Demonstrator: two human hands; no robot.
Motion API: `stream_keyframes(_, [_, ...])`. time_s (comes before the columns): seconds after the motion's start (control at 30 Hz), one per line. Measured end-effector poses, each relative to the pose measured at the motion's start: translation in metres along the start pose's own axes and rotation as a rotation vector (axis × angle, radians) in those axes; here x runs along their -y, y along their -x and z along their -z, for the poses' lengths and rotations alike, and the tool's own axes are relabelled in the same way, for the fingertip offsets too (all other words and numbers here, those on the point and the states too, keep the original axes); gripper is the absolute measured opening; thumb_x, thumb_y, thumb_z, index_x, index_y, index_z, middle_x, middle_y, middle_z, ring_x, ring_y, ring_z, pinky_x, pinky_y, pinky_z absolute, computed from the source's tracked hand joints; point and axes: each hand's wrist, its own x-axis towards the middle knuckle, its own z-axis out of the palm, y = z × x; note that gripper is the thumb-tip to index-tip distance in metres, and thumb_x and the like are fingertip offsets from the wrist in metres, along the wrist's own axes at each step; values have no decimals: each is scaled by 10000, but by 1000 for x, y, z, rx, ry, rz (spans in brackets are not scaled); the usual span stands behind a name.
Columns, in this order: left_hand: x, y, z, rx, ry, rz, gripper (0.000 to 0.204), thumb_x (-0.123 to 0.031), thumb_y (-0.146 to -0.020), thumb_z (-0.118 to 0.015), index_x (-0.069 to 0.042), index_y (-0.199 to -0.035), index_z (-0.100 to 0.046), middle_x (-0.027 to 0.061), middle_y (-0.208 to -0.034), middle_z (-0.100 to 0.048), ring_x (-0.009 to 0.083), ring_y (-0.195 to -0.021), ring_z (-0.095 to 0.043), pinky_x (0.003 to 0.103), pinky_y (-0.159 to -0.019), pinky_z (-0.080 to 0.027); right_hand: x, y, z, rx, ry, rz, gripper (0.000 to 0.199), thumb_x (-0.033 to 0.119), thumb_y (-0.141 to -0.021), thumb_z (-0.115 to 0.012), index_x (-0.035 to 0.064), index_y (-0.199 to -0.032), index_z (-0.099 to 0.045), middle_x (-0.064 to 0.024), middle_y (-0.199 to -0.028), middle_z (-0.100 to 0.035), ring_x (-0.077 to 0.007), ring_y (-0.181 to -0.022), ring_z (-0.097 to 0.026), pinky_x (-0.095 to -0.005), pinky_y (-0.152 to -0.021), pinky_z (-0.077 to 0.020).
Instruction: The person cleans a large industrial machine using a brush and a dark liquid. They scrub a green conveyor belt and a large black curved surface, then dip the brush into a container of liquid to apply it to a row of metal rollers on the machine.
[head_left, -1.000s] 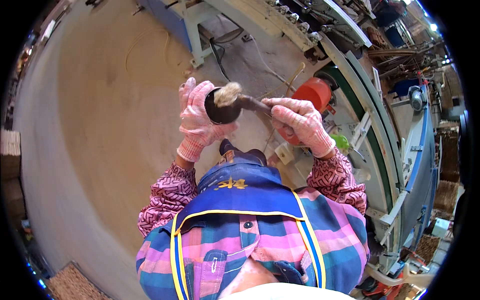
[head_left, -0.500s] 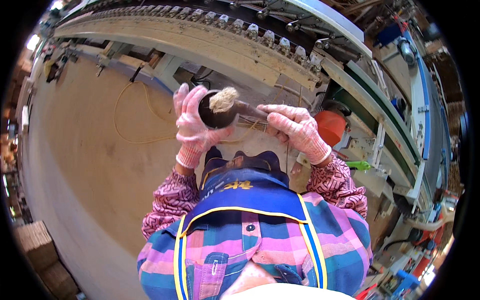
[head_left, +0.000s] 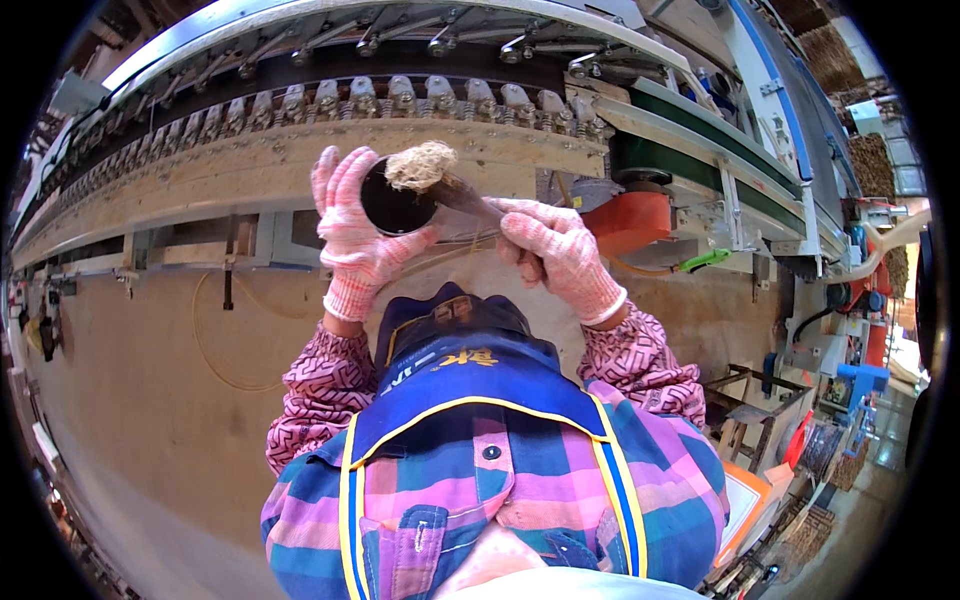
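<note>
In a pink-and-white knit glove, my left hand is wrapped round a dark round cup, its mouth facing me. My right hand, gloved alike, grips the brown handle of a brush. The brush's pale, shaggy fibre head overlaps the upper right of the cup's mouth. Whether it touches the rim I cannot tell. What the cup contains is too dark to make out. Both hands are raised in front of the blue apron.
A long machine with a row of metal blocks and a wooden beam runs across ahead. An orange guard and a green-handled tool are to the right. A yellow hose loops on the floor at left.
My view has turned, and the machine now runs straight across, closer behind my hands. The brush head has shifted from over the cup's mouth toward its upper right rim. Both grips persist.
</note>
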Motion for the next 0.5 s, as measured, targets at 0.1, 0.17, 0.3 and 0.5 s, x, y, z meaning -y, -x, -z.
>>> stream_keyframes(0.1, [-8,2,9,6,15,22,995,-464,-547,-947,-74,-1364,-536,121,-1383,-552,392,-1428,-334,504,-1182,-311,3,4,4,-22,-32,10,413,291,-980,-624,35,-1304,-657,3,-745,-618,-29,-524,-465,-185,-466,-360])
stream_keyframes(0.17, [-11,0,12,2,23,40,993,-457,-564,-944,-62,-1375,-530,132,-1390,-549,390,-1437,-325,503,-1185,-303,14,6,13,-60,-35,36,388,277,-976,-629,43,-1282,-673,17,-741,-632,-26,-558,-494,-181,-492,-371])
stream_keyframes(0.3, [-6,-2,18,-20,41,67,1001,-446,-584,-939,-37,-1395,-519,150,-1408,-541,385,-1461,-303,503,-1192,-291,19,-12,80,-312,-46,185,368,293,-970,-680,83,-1273,-691,25,-733,-636,-21,-536,-489,-187,-479,-378])
stream_keyframes(0.5, [21,-11,11,-45,109,148,1001,-466,-583,-931,-39,-1392,-525,170,-1411,-535,394,-1464,-296,512,-1194,-295,58,-86,209,-646,1316,622,346,378,-946,-671,242,-1262,-709,-74,-978,-757,-220,-799,-713,-364,-715,-557])
